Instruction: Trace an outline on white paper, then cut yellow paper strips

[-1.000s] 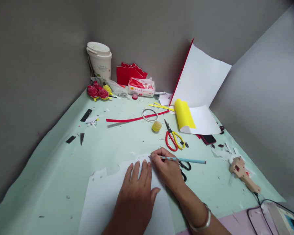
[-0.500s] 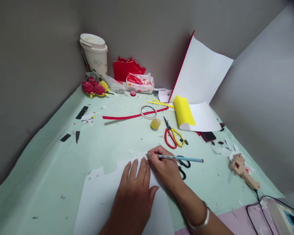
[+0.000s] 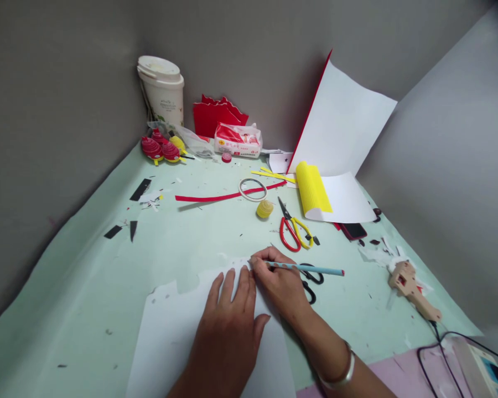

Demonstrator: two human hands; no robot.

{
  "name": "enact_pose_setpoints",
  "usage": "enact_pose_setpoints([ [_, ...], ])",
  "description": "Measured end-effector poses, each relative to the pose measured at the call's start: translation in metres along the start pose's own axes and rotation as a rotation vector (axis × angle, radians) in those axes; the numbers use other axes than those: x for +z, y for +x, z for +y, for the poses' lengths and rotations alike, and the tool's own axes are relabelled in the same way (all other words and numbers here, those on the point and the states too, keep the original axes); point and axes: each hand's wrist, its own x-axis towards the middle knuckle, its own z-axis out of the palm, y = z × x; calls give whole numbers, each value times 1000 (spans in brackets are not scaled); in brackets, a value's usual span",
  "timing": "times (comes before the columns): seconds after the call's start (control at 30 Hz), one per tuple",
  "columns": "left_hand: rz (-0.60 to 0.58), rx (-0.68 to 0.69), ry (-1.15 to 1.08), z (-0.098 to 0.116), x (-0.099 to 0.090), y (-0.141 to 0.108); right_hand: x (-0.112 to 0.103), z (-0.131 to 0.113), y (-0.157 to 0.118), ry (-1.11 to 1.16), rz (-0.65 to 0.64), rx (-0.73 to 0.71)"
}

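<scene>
We have a pale green table [image 3: 87,287] before us, and on its near part lies our white paper [image 3: 161,348], its far edge notched. Our left hand [image 3: 228,326] rests flat on the paper, fingers slightly spread. Our right hand [image 3: 280,282] is pinched narrow around a blue pencil [image 3: 311,269], whose tip is at the paper's far edge; we cannot tell whether it touches. Beyond, a yellow coil [image 3: 264,209] sits left of red-and-yellow-handled scissors.
</scene>
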Motion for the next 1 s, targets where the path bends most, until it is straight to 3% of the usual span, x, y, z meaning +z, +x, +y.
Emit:
enact_pose_setpoints([
  [1.0, -34, -10, -12, 0, 0, -1, -1, -2, -1, 28, 6, 0],
])
